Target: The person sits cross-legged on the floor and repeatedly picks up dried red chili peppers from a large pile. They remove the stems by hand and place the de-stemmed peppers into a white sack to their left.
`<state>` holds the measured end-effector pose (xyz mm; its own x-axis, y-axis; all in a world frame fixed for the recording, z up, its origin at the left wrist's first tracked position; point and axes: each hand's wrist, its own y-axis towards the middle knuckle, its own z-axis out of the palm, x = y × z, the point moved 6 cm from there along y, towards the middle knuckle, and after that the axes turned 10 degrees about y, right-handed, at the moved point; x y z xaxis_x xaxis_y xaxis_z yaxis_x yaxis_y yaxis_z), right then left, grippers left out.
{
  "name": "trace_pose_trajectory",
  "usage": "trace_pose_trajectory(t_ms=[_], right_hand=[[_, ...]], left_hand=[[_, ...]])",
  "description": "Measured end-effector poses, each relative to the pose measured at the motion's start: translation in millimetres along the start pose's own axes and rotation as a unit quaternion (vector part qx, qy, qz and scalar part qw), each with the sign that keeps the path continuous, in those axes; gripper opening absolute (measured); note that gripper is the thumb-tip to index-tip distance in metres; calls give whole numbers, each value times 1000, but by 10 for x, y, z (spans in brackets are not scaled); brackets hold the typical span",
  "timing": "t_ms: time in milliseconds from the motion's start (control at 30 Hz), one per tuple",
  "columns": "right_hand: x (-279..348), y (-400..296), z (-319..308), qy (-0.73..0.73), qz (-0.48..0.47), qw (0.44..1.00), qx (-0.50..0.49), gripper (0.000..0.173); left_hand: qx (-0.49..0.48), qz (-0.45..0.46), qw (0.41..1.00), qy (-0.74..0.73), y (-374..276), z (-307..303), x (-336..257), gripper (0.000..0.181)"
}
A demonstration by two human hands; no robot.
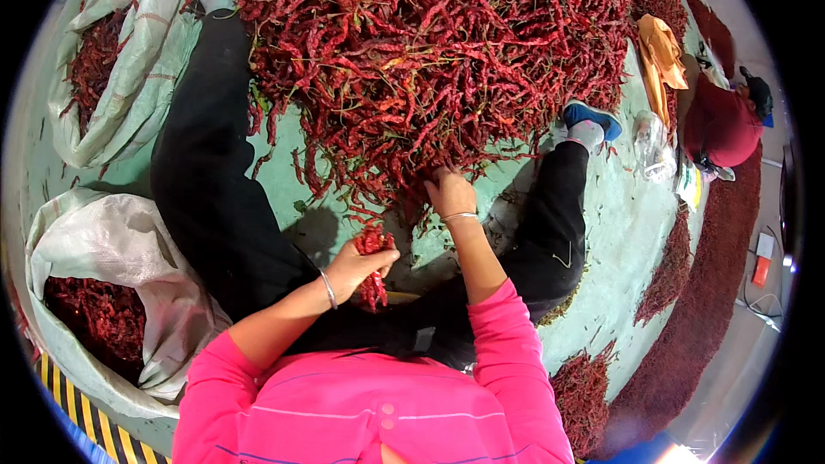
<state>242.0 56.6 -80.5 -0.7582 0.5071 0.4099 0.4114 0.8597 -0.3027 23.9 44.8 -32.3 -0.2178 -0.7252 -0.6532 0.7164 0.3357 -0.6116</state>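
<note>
A bunch of dried red chillies (373,291) is gripped in my left hand (353,268), some tips pointing up past the thumb and others hanging below. My right hand (454,194) reaches into the near edge of a large heap of dried red chillies (425,64). Its fingertips are hidden among the pods, so whether it holds any is unclear. Many chillies in the heap have pale stems. My outstretched legs (213,135) lie on either side of the heap's near part, over a light green floor (283,142).
Two white woven sacks, an upper one (151,45) and a lower one (103,235), stand left of my leg with chillies inside. A person in dark red (718,119) sits at right, near an orange bag (660,58) and clear plastic (651,148). A smaller chilli pile (580,396) lies lower right.
</note>
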Motion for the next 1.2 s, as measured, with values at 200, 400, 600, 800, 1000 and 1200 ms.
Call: trace_pose_trajectory(t_ms=[200,400,600,800,1000,1200], right_hand=[[-9,-532,53,562,132,800,163,18],[141,-1175,-35,629,125,757,127,13],[324,-1452,-73,585,100,795,123,13],[457,-1450,-389,382,-111,913,-93,10],[667,-1526,-704,224,-181,952,-103,9],[545,-1400,-525,324,-113,933,-112,22]], left_hand=[[-94,-19,993,-66,240,4,62,10],[-73,-10,997,-26,499,115,116,19],[-43,7,998,39,268,172,31,12],[3,22,996,85,4,438,136,10],[18,36,985,167,9,459,263,12],[-1,54,990,131,-26,516,36,12]])
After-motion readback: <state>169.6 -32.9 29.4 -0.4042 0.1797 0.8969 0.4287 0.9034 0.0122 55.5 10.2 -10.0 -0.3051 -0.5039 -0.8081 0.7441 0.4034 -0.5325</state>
